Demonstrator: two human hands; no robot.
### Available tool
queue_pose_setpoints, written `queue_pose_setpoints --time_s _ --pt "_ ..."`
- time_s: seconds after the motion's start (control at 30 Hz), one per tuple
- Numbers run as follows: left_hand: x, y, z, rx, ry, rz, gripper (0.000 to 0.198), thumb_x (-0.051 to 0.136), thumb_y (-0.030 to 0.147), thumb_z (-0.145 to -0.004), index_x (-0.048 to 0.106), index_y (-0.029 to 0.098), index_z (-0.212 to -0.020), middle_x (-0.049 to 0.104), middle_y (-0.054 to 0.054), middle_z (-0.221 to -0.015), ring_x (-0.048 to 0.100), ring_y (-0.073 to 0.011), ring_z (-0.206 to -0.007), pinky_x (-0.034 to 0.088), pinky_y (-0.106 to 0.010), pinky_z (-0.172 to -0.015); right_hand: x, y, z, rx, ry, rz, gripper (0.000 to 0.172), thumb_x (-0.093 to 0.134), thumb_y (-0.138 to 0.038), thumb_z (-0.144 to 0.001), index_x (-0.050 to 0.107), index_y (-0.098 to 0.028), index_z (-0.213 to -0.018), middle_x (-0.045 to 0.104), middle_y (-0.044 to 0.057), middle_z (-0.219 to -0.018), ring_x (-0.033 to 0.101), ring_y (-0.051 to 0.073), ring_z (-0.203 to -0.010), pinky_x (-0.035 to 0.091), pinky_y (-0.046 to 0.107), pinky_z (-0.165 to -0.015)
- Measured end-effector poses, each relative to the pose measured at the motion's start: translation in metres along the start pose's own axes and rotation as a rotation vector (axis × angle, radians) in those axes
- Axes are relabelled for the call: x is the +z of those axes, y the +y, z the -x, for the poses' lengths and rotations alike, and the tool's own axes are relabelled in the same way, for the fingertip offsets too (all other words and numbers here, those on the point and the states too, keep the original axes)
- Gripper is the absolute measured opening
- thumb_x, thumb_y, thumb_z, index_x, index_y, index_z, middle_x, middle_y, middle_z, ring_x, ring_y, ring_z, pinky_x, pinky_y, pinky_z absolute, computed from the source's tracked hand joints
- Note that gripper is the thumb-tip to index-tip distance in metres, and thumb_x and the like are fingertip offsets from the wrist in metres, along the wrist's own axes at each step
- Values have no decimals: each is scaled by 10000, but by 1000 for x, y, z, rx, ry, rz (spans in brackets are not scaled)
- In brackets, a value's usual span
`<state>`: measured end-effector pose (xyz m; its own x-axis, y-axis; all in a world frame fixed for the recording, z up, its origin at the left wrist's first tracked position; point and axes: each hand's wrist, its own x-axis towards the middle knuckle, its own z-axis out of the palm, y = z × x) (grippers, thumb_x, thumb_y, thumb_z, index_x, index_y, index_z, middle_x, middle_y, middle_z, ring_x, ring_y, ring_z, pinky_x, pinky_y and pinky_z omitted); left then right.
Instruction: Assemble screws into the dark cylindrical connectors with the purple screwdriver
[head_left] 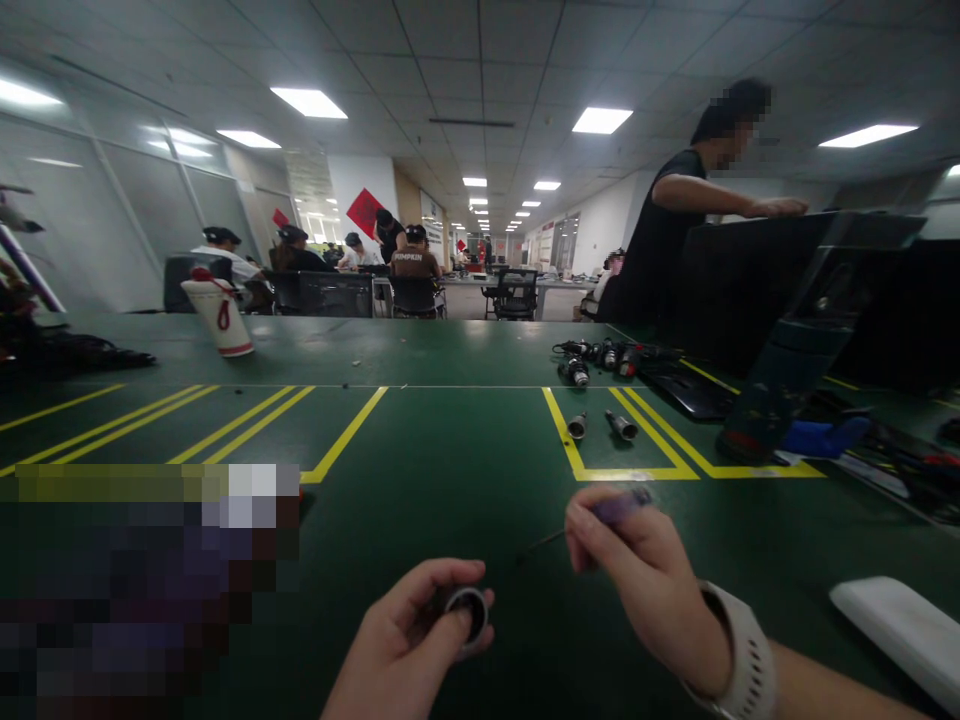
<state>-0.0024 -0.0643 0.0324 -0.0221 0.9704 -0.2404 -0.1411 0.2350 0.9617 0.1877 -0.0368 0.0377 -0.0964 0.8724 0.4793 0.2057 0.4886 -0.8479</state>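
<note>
My left hand is closed around a round metal housing, its open ring end facing up and to the right, the thumb at the opening. The rest of that housing is hidden by my fingers. To the right, my right hand grips a screwdriver by its purple translucent handle. The thin shaft points left and down, its tip in the air apart from the housing. Beyond my hands, a metal fitting and a second fitting lie inside a yellow-taped box on the green table.
Black cabled metal parts lie behind the fittings. At right are a dark bottle, a black tray and a white object. A white cup stands back left. A person stands by a dark case.
</note>
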Motion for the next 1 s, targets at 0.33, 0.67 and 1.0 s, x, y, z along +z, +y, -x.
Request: queue_pose_setpoints --time_s 0.33,0.67,1.0 --pt "5 -10 -17 62 -43 47 169 610 242 -759 655 194 -914 672 -59 -1010 601 -248 -1037 483 -372 -899 6 40 -13 324 -2 -122 273 513 -392 -843 538 -172 -684 519 -31 -518 489 122 -488 387 251 -496" --pt "25 -15 -37 210 -128 -145 152 591 234 -778 622 195 -922 644 -24 -919 592 -201 -962 466 -287 -835 11 41 -13 336 -17 -160 293 538 -427 -818 534 -167 -682 507 -39 -501 485 116 -477 378 243 -487" --pt "42 -11 -39 227 -116 -175 146 581 229 -771 622 166 -896 645 -40 -863 605 -202 -849 464 -293 -769 12 42 -12 327 6 -189 305 555 -445 -813 543 -165 -692 517 -37 -504 490 117 -474 383 244 -485"
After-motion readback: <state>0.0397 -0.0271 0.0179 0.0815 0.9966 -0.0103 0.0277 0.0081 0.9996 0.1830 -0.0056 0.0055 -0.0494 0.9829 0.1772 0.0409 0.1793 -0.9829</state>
